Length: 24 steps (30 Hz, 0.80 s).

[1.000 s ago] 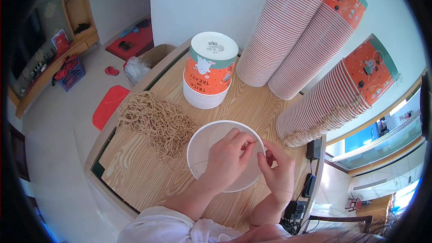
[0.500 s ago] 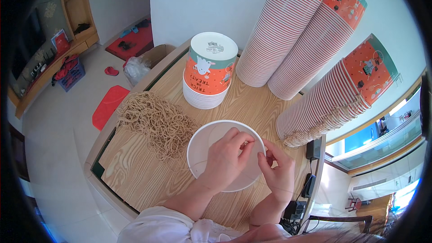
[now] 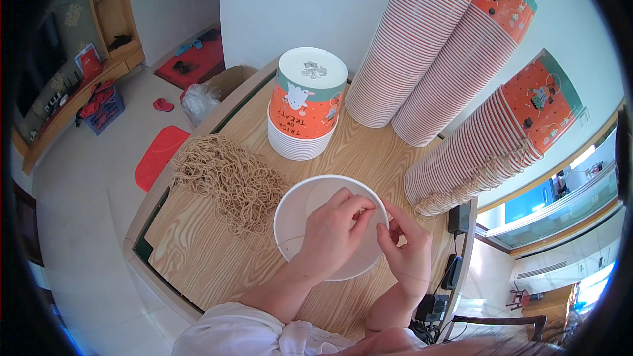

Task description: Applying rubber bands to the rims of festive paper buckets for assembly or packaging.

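Note:
A white-lined paper bucket (image 3: 300,214) stands mouth up on the table before me. My left hand (image 3: 335,227) reaches into it, thumb and fingertips pinched together against the right inner wall near the rim. Outside that same wall, my right hand (image 3: 409,250) has its fingers curled in at the rim, opposite the left. Whatever lies between the fingertips of either hand is too small or hidden to make out. Left of the bucket spreads a tangled heap of tan cord (image 3: 231,181), and a thin strand runs from it toward the bucket's left side.
Behind the bucket is a short upside-down stack of orange and green paper buckets (image 3: 306,115). Tall nested stacks (image 3: 415,43) lean at the back right; the nearest stack (image 3: 475,151) has cord loops along its side. Black power adapters (image 3: 432,306) hang at the table's right edge.
Hardly anything differs. Both hands keep their places at the bucket's right wall, and the bucket's rim has shifted very slightly.

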Tool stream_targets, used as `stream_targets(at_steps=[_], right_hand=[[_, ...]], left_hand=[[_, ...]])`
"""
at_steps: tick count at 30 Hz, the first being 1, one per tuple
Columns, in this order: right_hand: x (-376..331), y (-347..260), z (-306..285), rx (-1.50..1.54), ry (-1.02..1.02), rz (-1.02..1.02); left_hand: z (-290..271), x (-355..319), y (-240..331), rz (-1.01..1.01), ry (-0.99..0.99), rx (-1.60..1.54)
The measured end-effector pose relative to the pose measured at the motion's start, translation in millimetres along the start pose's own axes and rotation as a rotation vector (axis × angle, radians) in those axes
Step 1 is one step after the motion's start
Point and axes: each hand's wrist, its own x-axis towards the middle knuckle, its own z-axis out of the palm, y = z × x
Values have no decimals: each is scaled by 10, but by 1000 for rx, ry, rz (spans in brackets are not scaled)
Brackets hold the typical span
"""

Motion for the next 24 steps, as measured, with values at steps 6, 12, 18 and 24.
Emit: stream_targets(at_steps=[6, 12, 18, 24], right_hand=[[0, 9, 1, 1, -6, -3], [0, -5, 1, -5, -17, 3], [-1, -26, 7, 12, -16, -23], [6, -65, 1, 30, -37, -39]], left_hand=[[-1, 6, 7, -7, 24, -41], [8, -4, -12, 8, 0, -38], [9, 11, -10, -18, -6, -47], [-1, 13, -49, -79, -25, -199]])
